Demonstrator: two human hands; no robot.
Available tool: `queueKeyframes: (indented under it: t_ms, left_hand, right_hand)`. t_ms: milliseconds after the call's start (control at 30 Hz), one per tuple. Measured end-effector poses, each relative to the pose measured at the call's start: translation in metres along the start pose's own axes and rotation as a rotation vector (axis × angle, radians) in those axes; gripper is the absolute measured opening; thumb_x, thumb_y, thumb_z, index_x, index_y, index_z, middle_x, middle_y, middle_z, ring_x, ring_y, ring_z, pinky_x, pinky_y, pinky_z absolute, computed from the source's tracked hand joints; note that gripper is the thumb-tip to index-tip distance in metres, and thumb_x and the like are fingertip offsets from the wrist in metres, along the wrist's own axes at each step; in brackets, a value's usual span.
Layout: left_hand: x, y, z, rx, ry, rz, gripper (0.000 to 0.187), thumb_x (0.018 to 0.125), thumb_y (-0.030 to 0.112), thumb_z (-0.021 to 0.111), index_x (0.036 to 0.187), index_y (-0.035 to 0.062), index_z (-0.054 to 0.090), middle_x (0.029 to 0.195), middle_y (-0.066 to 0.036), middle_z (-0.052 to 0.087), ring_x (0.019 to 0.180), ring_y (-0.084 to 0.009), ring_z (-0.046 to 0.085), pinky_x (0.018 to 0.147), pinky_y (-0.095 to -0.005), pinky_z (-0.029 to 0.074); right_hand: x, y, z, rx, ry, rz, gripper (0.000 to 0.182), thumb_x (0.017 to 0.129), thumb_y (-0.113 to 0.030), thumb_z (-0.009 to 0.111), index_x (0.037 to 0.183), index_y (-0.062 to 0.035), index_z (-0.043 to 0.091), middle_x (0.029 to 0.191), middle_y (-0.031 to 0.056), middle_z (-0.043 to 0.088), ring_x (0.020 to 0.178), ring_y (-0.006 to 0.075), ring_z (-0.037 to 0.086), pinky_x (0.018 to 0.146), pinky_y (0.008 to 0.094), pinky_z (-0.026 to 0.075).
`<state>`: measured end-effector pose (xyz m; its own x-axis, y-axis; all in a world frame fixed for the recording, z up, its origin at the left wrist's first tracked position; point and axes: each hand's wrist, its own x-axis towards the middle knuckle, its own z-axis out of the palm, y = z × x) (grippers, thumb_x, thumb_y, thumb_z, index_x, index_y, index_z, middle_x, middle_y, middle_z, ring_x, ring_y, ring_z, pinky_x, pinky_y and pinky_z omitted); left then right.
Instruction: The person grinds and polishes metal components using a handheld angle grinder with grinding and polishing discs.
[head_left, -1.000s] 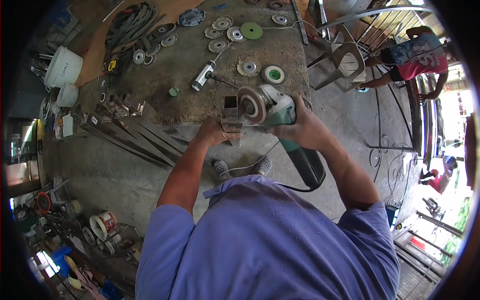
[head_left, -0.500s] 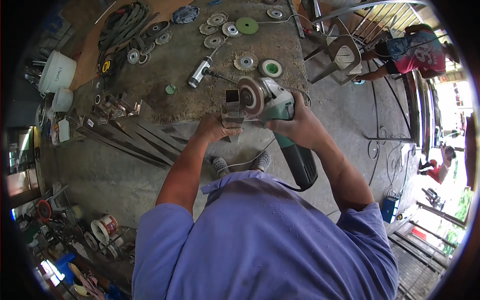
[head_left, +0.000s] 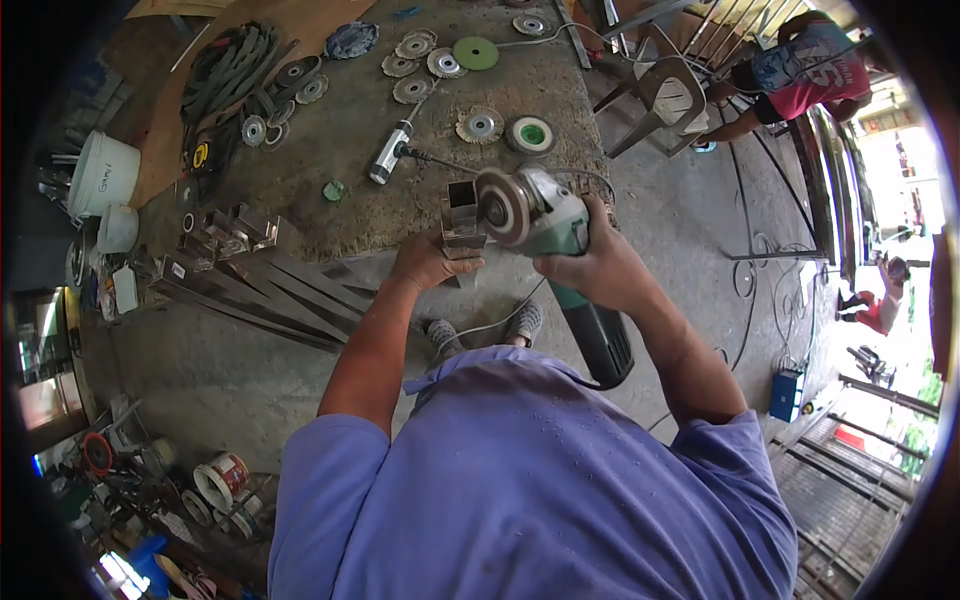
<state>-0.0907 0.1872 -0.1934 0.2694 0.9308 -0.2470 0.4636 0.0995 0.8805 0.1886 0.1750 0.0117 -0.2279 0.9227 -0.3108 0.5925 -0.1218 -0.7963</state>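
Near the workbench's front edge, my left hand [head_left: 430, 262] is wrapped round a square metal tube [head_left: 463, 222], its open end facing up. My right hand [head_left: 600, 262] grips the head of a green and black angle grinder [head_left: 567, 228], whose body hangs down over the floor. The grinder's round disc [head_left: 503, 207] is at the right side of the tube; whether they touch I cannot tell. Behind them on the workbench [head_left: 300, 205] lie several flap discs [head_left: 480, 125], a green disc [head_left: 475, 53], a green-centred wheel [head_left: 531, 135] and a silver cylindrical tool [head_left: 391, 152].
Long metal tubes [head_left: 290, 295] lean at the bench's left edge. White buckets [head_left: 104, 172] stand at far left. A plastic chair [head_left: 665, 97] and a bending person [head_left: 815, 75] are at upper right, another person [head_left: 885, 305] farther off. Cables cross the floor.
The view has shifted a little, so the bench items sit slightly further left. The grinder's head has tilted a little beside the tube. Both hands keep their holds.
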Motion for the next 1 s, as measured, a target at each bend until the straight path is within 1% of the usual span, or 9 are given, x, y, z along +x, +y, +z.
queueKeyframes:
  t_ms: [167, 233, 333, 400, 433, 533, 767, 900, 1000]
  left_hand:
    - [0.006, -0.019, 0.003, 0.099, -0.015, 0.048, 0.058, 0.072, 0.056, 0.089, 0.117, 0.0211, 0.076, 0.113, 0.002, 0.078, 0.103, -0.0186, 0.074, 0.089, -0.0339, 0.058]
    - [0.004, -0.007, -0.001, 0.250, 0.009, 0.079, 0.059, 0.073, 0.058, 0.088, 0.118, 0.0218, 0.075, 0.113, 0.002, 0.078, 0.102, -0.0196, 0.074, 0.089, -0.0344, 0.059]
    - [0.000, 0.007, -0.005, 0.358, 0.017, 0.133, 0.053, 0.079, 0.038, 0.090, 0.120, 0.0094, 0.072, 0.115, -0.004, 0.077, 0.101, -0.0207, 0.074, 0.089, -0.0357, 0.059]
    - [0.007, -0.005, -0.002, 0.314, 0.025, 0.116, 0.057, 0.075, 0.052, 0.088, 0.120, 0.0196, 0.074, 0.113, -0.001, 0.078, 0.102, -0.0204, 0.074, 0.088, -0.0350, 0.059]
    - [0.007, -0.011, 0.000, 0.295, 0.025, 0.104, 0.059, 0.073, 0.059, 0.087, 0.120, 0.0247, 0.075, 0.113, 0.001, 0.078, 0.102, -0.0203, 0.074, 0.088, -0.0346, 0.059]
    - [0.002, -0.002, -0.003, 0.279, -0.027, 0.088, 0.054, 0.075, 0.056, 0.087, 0.118, 0.0256, 0.076, 0.111, 0.002, 0.078, 0.102, -0.0196, 0.074, 0.087, -0.0342, 0.059]
    - [0.003, -0.023, 0.006, 0.142, 0.015, 0.120, 0.051, 0.076, 0.051, 0.088, 0.109, 0.0139, 0.079, 0.107, 0.002, 0.080, 0.101, -0.0175, 0.075, 0.086, -0.0321, 0.059]
    - [0.001, -0.006, -0.001, 0.311, 0.016, 0.208, 0.044, 0.078, 0.048, 0.087, 0.106, 0.0150, 0.081, 0.106, 0.002, 0.080, 0.100, -0.0182, 0.075, 0.086, -0.0324, 0.059]
    - [0.002, -0.007, -0.003, 0.373, 0.015, 0.203, 0.038, 0.079, 0.046, 0.086, 0.103, 0.0168, 0.082, 0.106, 0.001, 0.080, 0.100, -0.0187, 0.075, 0.086, -0.0329, 0.059]
  right_hand:
    - [-0.003, -0.010, -0.001, -0.007, -0.003, 0.082, 0.097, 0.077, -0.039, 0.084, 0.144, 0.0092, 0.033, 0.114, 0.0304, 0.068, 0.111, 0.0397, 0.069, 0.097, 0.0408, 0.052]
    - [-0.003, -0.013, 0.002, -0.011, 0.019, 0.098, 0.095, 0.077, -0.038, 0.085, 0.145, 0.0074, 0.036, 0.117, 0.0248, 0.067, 0.112, 0.0324, 0.067, 0.099, 0.0389, 0.050]
    - [-0.009, -0.001, 0.008, 0.069, 0.019, 0.075, 0.093, 0.077, -0.037, 0.085, 0.144, 0.0068, 0.037, 0.117, 0.0221, 0.066, 0.112, 0.0281, 0.065, 0.099, 0.0382, 0.050]
    - [-0.020, -0.001, 0.012, 0.086, 0.024, 0.079, 0.091, 0.078, -0.036, 0.085, 0.143, 0.0068, 0.037, 0.116, 0.0216, 0.067, 0.111, 0.0271, 0.066, 0.098, 0.0375, 0.050]
    - [-0.017, -0.002, 0.013, 0.086, 0.026, 0.095, 0.091, 0.078, -0.035, 0.085, 0.143, 0.0068, 0.037, 0.116, 0.0218, 0.067, 0.110, 0.0274, 0.066, 0.098, 0.0374, 0.050]
    - [-0.013, -0.003, 0.016, 0.103, 0.046, 0.132, 0.090, 0.078, -0.035, 0.085, 0.143, 0.0067, 0.037, 0.115, 0.0223, 0.067, 0.109, 0.0284, 0.067, 0.098, 0.0373, 0.051]
    - [-0.022, 0.002, 0.016, 0.119, 0.066, 0.107, 0.093, 0.077, -0.036, 0.085, 0.144, 0.0072, 0.037, 0.113, 0.0244, 0.067, 0.108, 0.0314, 0.068, 0.097, 0.0385, 0.051]
    - [0.005, 0.002, -0.003, 0.023, 0.118, 0.035, 0.096, 0.075, -0.040, 0.084, 0.142, 0.0091, 0.036, 0.114, 0.0304, 0.067, 0.108, 0.0396, 0.069, 0.097, 0.0411, 0.051]
    - [0.010, 0.004, -0.013, 0.066, 0.054, 0.002, 0.096, 0.075, -0.041, 0.084, 0.141, 0.0106, 0.037, 0.115, 0.0303, 0.067, 0.108, 0.0388, 0.069, 0.097, 0.0406, 0.051]
